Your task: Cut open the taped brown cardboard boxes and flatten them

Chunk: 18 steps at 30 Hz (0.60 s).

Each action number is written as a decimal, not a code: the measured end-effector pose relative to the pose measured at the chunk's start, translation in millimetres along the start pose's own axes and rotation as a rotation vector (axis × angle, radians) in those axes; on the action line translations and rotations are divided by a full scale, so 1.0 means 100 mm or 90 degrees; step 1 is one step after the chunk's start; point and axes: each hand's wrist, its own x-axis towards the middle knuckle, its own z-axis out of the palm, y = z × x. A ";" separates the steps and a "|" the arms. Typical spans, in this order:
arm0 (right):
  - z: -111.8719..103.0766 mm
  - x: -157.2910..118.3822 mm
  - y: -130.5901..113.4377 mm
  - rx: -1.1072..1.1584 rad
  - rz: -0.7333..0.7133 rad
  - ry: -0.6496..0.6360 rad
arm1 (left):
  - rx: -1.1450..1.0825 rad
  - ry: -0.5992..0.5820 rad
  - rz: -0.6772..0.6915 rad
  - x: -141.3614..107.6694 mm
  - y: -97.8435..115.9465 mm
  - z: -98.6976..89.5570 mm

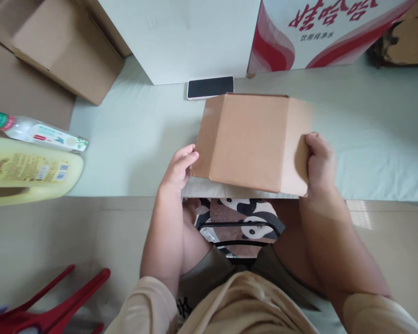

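Observation:
Between my two hands is a brown cardboard box [250, 139], held just above the near edge of the cloth-covered table. Its side flaps angle outward to the left and right. My left hand [179, 167] grips the left flap at its lower corner, thumb and fingers pinched together. On the other side, my right hand [321, 162] clasps the right flap, with the thumb on the top face and the other fingers hidden. A phone [211, 87] with a dark screen lies flat just beyond the box.
Several brown cartons [66, 51] stand at the far left. A plastic bottle [38, 132] and a yellow jug [31, 169] lie at the left edge. A white panel [191, 37] and a red-and-white printed carton [320, 37] stand at the back. Below left is a red plastic object [55, 315].

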 end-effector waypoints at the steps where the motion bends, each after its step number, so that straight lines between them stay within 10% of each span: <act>1: 0.03 -0.01 -0.03 0.055 0.059 0.032 | 0.004 -0.002 0.012 -0.01 0.00 0.01; 4: 0.13 -0.05 -0.16 0.205 0.161 0.053 | -0.025 0.069 0.085 0.00 -0.01 0.06; 11: 0.25 -0.17 -0.32 0.234 0.091 -0.081 | -0.064 0.243 0.175 0.07 0.00 0.09; 18: 0.27 -0.27 -0.30 0.028 -0.128 -0.225 | -0.090 0.235 0.181 0.08 0.00 0.03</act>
